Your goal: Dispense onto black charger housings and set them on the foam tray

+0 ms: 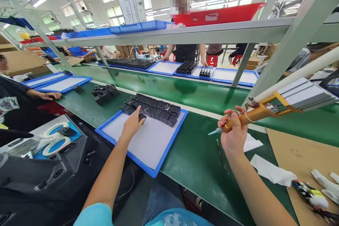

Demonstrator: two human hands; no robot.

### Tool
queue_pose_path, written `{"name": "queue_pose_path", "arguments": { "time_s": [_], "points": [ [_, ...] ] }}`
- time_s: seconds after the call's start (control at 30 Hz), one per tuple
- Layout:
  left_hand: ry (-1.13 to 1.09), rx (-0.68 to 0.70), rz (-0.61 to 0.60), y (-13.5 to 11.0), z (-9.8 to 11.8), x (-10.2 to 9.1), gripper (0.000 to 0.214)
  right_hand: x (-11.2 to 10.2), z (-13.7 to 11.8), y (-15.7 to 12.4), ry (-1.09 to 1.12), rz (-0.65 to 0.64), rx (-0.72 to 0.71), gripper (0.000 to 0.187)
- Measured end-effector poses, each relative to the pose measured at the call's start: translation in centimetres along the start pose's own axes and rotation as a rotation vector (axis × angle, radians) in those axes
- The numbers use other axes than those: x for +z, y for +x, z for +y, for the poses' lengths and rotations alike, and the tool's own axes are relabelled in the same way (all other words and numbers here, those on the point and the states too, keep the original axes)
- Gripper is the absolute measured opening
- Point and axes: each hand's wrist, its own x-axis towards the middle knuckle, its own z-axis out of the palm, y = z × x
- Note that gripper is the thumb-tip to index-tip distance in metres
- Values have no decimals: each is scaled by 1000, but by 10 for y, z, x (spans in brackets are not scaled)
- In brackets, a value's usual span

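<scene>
My left hand (131, 126) is over a blue-rimmed white tray (148, 148), fingers closed around a small black block (142, 117). Its index finger points at the rows of black plastic blocks (161, 111) along the tray's far side. My right hand (234, 136) grips a gold-coloured dispensing gun (258, 114) with a pale blue needle tip (215, 131) angled down to the left. The tip hangs over the green bench, apart from the tray. Below it lie dark tweezers (221, 157).
More black blocks (104, 93) stand left of the tray. White wipes (272, 169) and cardboard (304, 159) lie at right. Tape rolls (57, 144) rest on a machine at left. A shelf (185, 35) crosses above; co-workers sit left and stand opposite, beside other trays (164, 67).
</scene>
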Motion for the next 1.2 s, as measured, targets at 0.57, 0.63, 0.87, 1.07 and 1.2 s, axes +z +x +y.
{"name": "queue_pose_path", "arguments": {
  "time_s": [0.57, 0.63, 0.87, 1.07, 1.2],
  "points": [
    [176, -148, 323, 62, -69, 30, 67, -2, 0, 2, -35, 32, -7, 29],
    [139, -200, 346, 63, -71, 32, 68, -2, 0, 2, -37, 26, -3, 29],
    [18, -520, 264, 63, -76, 42, 100, -3, 2, 3, -38, 26, -16, 31],
    [-13, -542, 167, 71, -76, 59, 96, -3, 2, 4, -37, 35, -14, 30],
    [-33, -536, 162, 72, -73, 61, 96, -3, 2, 3, -44, 33, -13, 31]
  ]
}}
